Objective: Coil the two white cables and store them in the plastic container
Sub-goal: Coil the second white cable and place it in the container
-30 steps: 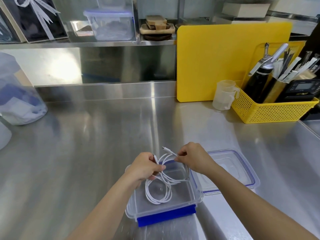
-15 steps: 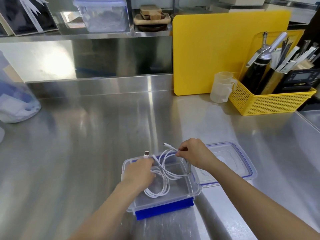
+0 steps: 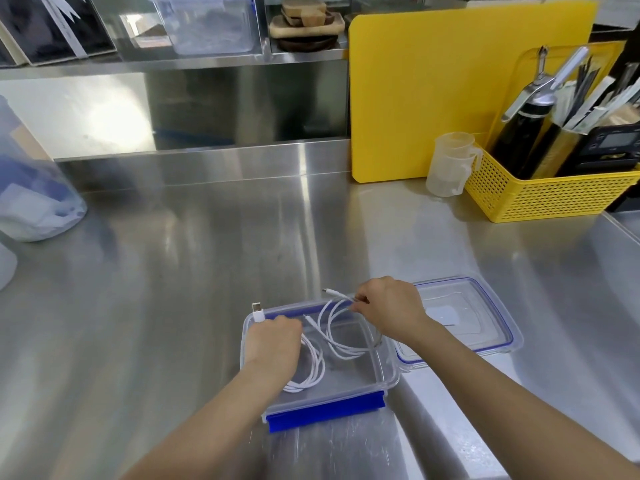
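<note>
A clear plastic container [image 3: 375, 391] with a blue front clip sits on the steel counter near me. Inside it lie loops of white cable [image 3: 341, 344]. My left hand [image 3: 273, 339] reaches into the container's left side, closed on a coil [image 3: 311, 374], with a USB plug [image 3: 257, 311] sticking up over the rim. Over the far right rim, my right hand [image 3: 388, 311] pinches the other cable near its small plug [image 3: 330, 292]. The container's lid [image 3: 485, 317] lies flat to the right.
A yellow cutting board [image 3: 450, 88] leans on the back wall. Beside it stand a clear measuring cup [image 3: 450, 164] and a yellow basket [image 3: 554, 188] of utensils. A blue-and-white plastic bag [image 3: 31, 199] sits at far left. A shelf runs above.
My left hand has gone down from the cable tops into the container's left side, laying loops on the bottom. My right hand keeps its pinch on the other cable end.
</note>
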Available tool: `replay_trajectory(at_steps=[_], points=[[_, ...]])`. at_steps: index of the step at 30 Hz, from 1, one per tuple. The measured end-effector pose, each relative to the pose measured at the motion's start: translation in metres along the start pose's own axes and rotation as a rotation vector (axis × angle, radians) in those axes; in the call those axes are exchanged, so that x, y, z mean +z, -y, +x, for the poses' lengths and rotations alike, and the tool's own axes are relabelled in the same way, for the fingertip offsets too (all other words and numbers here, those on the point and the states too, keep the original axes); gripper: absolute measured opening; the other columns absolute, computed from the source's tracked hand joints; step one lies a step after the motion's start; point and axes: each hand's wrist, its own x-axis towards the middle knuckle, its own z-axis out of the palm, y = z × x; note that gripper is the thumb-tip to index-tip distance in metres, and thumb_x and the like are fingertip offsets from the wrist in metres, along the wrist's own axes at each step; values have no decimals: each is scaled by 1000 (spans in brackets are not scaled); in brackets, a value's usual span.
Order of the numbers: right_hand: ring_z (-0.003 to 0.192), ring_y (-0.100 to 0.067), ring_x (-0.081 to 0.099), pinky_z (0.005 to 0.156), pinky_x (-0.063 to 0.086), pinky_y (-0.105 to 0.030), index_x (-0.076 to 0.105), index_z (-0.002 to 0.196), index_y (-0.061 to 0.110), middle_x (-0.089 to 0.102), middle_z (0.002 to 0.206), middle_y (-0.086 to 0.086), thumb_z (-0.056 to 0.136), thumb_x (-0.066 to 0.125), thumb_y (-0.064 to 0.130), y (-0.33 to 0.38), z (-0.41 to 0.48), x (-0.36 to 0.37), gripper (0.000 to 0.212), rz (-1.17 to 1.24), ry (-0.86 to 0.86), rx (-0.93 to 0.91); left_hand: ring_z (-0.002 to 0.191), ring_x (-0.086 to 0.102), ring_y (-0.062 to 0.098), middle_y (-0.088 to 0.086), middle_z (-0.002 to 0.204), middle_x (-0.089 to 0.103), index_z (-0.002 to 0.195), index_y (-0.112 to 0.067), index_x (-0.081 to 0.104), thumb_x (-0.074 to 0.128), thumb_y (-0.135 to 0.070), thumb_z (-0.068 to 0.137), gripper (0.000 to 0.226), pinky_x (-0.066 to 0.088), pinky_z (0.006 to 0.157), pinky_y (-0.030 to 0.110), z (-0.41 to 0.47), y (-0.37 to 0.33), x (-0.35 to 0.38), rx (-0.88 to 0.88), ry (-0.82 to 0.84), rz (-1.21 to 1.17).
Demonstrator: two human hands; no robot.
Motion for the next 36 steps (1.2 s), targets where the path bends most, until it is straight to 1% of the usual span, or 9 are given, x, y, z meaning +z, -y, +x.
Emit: replay_trajectory(at_steps=[7, 13, 19, 22, 25, 28, 31, 34, 36], points=[[76, -23, 38, 71, 15, -30, 69, 86, 13, 52, 78, -8, 89, 54, 32, 4, 2, 14, 24, -179, -64, -193, 106, 58, 31, 16, 130, 46, 124, -6, 48, 45, 1, 88, 37, 46, 79, 33, -4, -2, -3, 16, -23, 5], [41, -17, 42, 58, 16, -33, 49, 30, 17, 22, 38, 4, 24, 90, 21, 14, -4, 22, 42, -365, -123, -275, 107, 57, 32, 18, 136, 38, 128, -4, 43, 45, 3, 88, 41, 47, 78, 36, -7, -5, 0, 114, -12, -27], [39, -17, 45, 60, 20, -30, 49, 30, 17, 43, 28, 2, 19, 88, 15, 21, -7, 22, 41, -435, -128, -333, 110, 55, 30, 10, 123, 52, 126, -9, 44, 42, 0, 87, 40, 36, 68, 33, -3, -1, -3, 120, -118, -81], [33, -18, 44, 60, 20, -30, 46, 29, 16, 41, 25, 0, 13, 78, 4, 21, -5, 29, 39, -418, -173, -362, 83, 64, 27, 9, 89, 65, 92, -10, 63, 65, -4, 68, 24, 44, 63, 30, -1, -4, 2, 315, -250, -167], [40, -17, 54, 66, 31, -29, 56, 40, 13, 54, 33, -3, 26, 83, 12, 28, -5, 27, 30, -473, -94, -363, 58, 59, 16, -3, 64, 61, 66, -20, 66, 85, -17, 41, 32, 44, 51, 23, 3, -8, 13, 490, -305, -171], [80, -25, 64, 87, 38, -31, 63, 86, 4, 71, 81, -13, 78, 61, 17, 21, -3, 33, 15, -526, 0, -383, 86, 62, 22, 1, 90, 66, 85, -18, 68, 76, -19, 63, 24, 47, 71, 31, 4, -13, 22, 598, -253, -222], [68, -22, 64, 81, 43, -28, 64, 77, 9, 71, 67, -11, 70, 71, 24, 26, -7, 25, 18, -573, 9, -337, 119, 45, 21, 1, 122, 59, 113, -19, 62, 52, -20, 88, 27, 31, 98, 34, 9, -14, 27, 643, -207, -215], [80, -26, 62, 88, 39, -35, 61, 86, 7, 71, 80, -13, 82, 61, 21, 20, -5, 33, 15, -588, 37, -368, 121, 41, 17, -2, 123, 59, 114, -24, 62, 47, -24, 92, 27, 25, 101, 33, 11, -12, 25, 660, -195, -215], [58, -20, 62, 73, 46, -30, 62, 65, 14, 68, 55, -6, 62, 77, 29, 18, -4, 36, 22, -582, 66, -340, 120, 43, 18, -1, 123, 58, 114, -23, 62, 47, -25, 92, 26, 27, 100, 33, 11, -12, 25, 661, -189, -200]])
